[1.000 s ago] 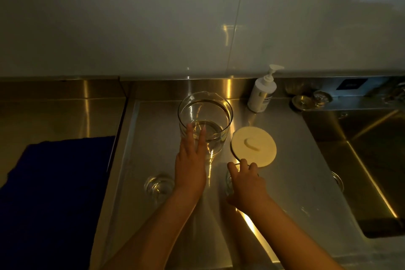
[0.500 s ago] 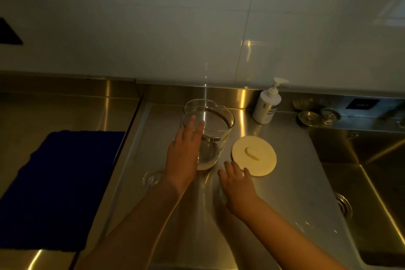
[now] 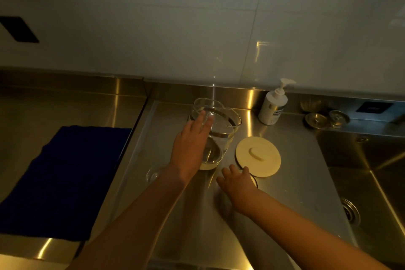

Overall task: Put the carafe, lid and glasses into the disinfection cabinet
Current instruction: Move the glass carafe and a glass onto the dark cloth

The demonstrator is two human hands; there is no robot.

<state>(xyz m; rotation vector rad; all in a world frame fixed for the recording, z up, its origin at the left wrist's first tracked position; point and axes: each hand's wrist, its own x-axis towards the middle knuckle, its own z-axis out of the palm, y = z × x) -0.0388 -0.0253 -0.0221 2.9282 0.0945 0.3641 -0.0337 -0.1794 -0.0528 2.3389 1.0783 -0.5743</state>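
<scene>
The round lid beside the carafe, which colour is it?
The lid is pale cream, plain, without pattern; the head view shows it.

The left hand [image 3: 189, 149] covers the near wall of the carafe [image 3: 221, 123]; whether the fingers grip it or only rest against it cannot be told. The right hand [image 3: 237, 184] hides most of a glass [image 3: 255, 182]; only a rim arc shows. A second glass [image 3: 153, 174] is partly behind the left wrist, its outline faint. The bottle [image 3: 272, 106] label is too small to read. The sink [image 3: 372, 173] and cloth [image 3: 63, 180] are cut off by the picture's edges. The small round items [image 3: 326, 119] are probably strainers.
</scene>
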